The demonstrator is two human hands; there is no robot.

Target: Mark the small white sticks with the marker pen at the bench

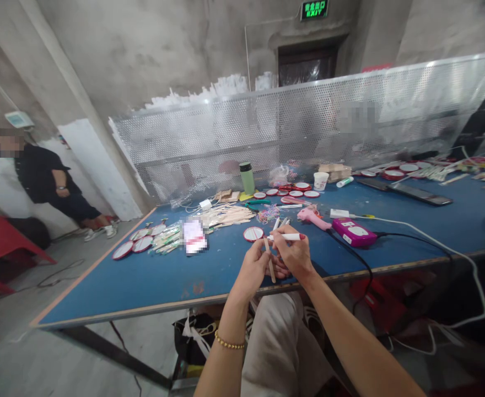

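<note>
My left hand (254,266) is closed on a flat wooden craft stick (271,269), which stands nearly upright over the table's front edge. A white marker pen (289,237) with a red end lies across my right hand (294,255), whose fingers are wrapped round it. The pen's left end is close to the top of the stick; whether they touch I cannot tell. Just beyond my hands lies a round, red-rimmed white disc (253,234). Some thin white pieces (281,223) show behind my right hand, partly hidden.
On the blue table (151,292) lie a pile of wooden sticks (234,215), a phone (194,237), a pink glue gun (314,218) and a purple box (354,232) with cables. A green bottle (247,179) and paper cup (320,181) stand behind. At left, a person (56,182) leans near a red chair (6,248).
</note>
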